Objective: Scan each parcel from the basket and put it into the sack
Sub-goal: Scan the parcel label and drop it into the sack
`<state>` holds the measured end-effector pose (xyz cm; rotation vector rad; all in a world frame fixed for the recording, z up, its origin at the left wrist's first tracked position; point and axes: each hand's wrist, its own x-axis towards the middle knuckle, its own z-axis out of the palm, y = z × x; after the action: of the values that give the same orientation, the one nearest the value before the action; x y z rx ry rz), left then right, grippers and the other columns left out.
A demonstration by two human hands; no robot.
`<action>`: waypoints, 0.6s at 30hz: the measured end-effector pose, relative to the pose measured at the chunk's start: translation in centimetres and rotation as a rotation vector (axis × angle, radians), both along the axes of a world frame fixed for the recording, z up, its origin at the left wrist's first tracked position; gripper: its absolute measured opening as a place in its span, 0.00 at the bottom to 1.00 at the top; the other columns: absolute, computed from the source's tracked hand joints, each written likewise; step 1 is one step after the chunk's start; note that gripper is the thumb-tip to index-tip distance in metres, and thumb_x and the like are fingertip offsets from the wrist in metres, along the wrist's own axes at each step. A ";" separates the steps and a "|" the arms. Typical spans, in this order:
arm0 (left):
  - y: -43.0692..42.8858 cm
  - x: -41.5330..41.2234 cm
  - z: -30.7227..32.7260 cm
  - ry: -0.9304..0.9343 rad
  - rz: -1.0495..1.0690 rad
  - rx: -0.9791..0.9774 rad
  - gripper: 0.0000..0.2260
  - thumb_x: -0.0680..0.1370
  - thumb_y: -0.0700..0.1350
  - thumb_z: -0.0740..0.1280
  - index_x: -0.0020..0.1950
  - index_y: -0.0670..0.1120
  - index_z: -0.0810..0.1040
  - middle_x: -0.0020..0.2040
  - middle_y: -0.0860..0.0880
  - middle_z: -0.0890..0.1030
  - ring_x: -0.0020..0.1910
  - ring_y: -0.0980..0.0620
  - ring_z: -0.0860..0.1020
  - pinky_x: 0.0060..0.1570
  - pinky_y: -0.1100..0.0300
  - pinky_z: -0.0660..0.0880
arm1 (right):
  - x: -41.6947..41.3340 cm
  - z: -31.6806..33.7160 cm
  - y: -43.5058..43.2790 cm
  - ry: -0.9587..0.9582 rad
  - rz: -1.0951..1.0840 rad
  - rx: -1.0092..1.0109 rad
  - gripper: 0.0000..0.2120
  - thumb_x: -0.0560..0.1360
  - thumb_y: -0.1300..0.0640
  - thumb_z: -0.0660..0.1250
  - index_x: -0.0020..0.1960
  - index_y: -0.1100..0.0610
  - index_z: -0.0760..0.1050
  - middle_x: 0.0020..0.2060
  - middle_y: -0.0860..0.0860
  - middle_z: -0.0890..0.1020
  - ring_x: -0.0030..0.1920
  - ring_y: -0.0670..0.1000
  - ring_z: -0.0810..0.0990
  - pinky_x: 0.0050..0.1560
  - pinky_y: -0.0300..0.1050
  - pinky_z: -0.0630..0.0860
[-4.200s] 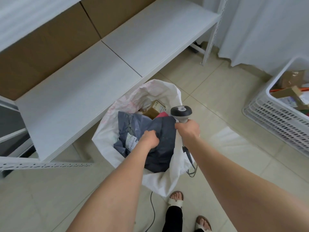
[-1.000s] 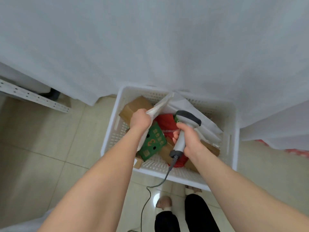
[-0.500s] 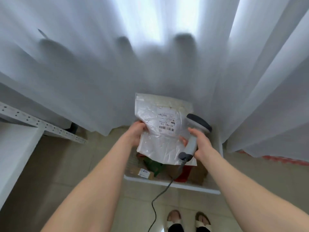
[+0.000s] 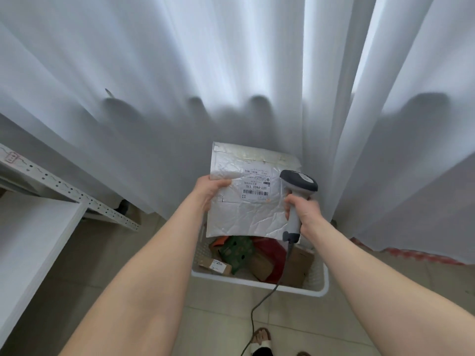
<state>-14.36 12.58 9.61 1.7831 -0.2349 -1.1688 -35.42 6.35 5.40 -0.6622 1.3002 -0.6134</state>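
I'm reading "507-P802 T70" on the crinkled silver padded mailer (image 4: 248,214), which my left hand (image 4: 208,192) is pinching above the white plastic basket (image 4: 257,280). My right hand (image 4: 305,213) is clamping its fingers round the grey handheld scanner (image 4: 299,182)

White sheer curtain (image 4: 180,73) is hung across the whole back in long folds; daylight is passed through it, brightest at upper centre. Floor (image 4: 218,327) is laid in pale beige tiles. White shelf board (image 4: 28,240) is seen at left, edged by a perforated metal rail (image 4: 77,196). Red strip (image 4: 424,256) is noted under the curtain hem, right.
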 end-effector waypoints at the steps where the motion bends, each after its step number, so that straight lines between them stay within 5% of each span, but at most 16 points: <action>1: 0.0 -0.8 0.5 -0.009 0.013 -0.016 0.05 0.74 0.30 0.68 0.45 0.38 0.78 0.42 0.42 0.81 0.31 0.50 0.81 0.40 0.54 0.79 | -0.3 0.6 0.1 0.016 0.003 -0.003 0.07 0.72 0.68 0.67 0.50 0.62 0.76 0.33 0.55 0.74 0.30 0.51 0.72 0.28 0.41 0.71; 7: 1.0 -4.7 3.5 -0.035 0.060 0.003 0.08 0.73 0.31 0.68 0.50 0.38 0.75 0.45 0.41 0.80 0.39 0.45 0.80 0.41 0.51 0.79 | -3.0 4.7 0.6 0.004 0.033 -0.041 0.05 0.72 0.69 0.67 0.44 0.61 0.75 0.33 0.55 0.74 0.30 0.51 0.72 0.27 0.40 0.71; 10: 1.3 -5.8 5.3 0.128 -0.015 -0.060 0.23 0.66 0.44 0.77 0.58 0.39 0.78 0.51 0.39 0.83 0.47 0.40 0.83 0.50 0.44 0.80 | -5.0 6.4 0.6 0.029 0.059 -0.102 0.08 0.71 0.69 0.67 0.50 0.63 0.76 0.35 0.55 0.75 0.31 0.51 0.72 0.30 0.42 0.70; 13: 0.9 -7.0 6.8 0.050 0.058 -0.120 0.13 0.72 0.41 0.75 0.52 0.38 0.79 0.43 0.42 0.83 0.37 0.47 0.83 0.40 0.52 0.81 | -6.6 8.1 0.4 0.028 0.079 -0.150 0.13 0.71 0.69 0.67 0.54 0.63 0.77 0.39 0.56 0.78 0.31 0.52 0.73 0.32 0.44 0.73; 16: 0.5 -8.6 7.6 -0.013 0.092 -0.161 0.11 0.73 0.36 0.73 0.54 0.38 0.78 0.43 0.42 0.82 0.38 0.46 0.81 0.41 0.52 0.80 | -7.4 9.8 0.2 0.049 0.070 -0.205 0.14 0.71 0.68 0.69 0.56 0.61 0.77 0.50 0.56 0.79 0.37 0.52 0.77 0.36 0.46 0.77; 18: 0.2 -9.6 7.7 -0.053 0.088 -0.160 0.05 0.74 0.35 0.71 0.49 0.40 0.78 0.40 0.44 0.80 0.36 0.49 0.79 0.34 0.57 0.79 | -7.9 11.0 0.3 0.027 0.112 -0.211 0.12 0.71 0.68 0.68 0.55 0.61 0.77 0.47 0.56 0.79 0.37 0.51 0.77 0.33 0.43 0.76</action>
<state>-23.98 12.83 17.33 1.6678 -0.2708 -1.0132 -43.32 6.67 16.35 -0.9132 1.2241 -0.6565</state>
